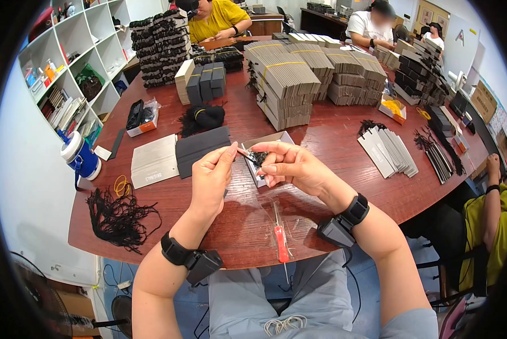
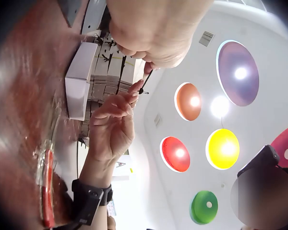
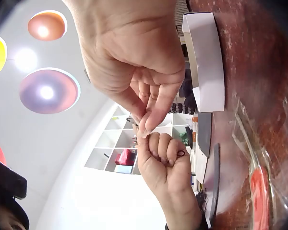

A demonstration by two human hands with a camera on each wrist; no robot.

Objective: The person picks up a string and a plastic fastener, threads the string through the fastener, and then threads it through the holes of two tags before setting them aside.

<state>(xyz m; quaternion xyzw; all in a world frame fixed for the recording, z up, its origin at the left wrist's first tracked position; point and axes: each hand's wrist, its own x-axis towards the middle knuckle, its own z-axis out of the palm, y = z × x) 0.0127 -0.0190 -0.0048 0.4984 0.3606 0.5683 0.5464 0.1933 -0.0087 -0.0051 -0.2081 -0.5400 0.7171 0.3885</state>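
A short black cord [image 2: 147,80] with a small knot runs between the two hands. My left hand [image 1: 209,179] pinches one end between thumb and forefinger, its other fingers curled in. Thumb and forefinger of my right hand [image 1: 298,170] pinch the cord near the knot, the fingertips of both hands almost meeting. Below them is a small white open box [image 1: 277,139] with small black pieces inside, partly hidden by the right hand. A red-handled screwdriver-like tool [image 1: 280,243] in clear wrapping lies nearer the table's front edge.
Left of the hands lie a grey folder sheet [image 1: 154,161], a dark sheet [image 1: 199,148] and a black cord heap [image 1: 118,219]. Banded grey card stacks [image 1: 284,79] stand behind. Fanned grey cards [image 1: 387,151] lie right. A blue-white jug [image 1: 81,155] stands at the left edge.
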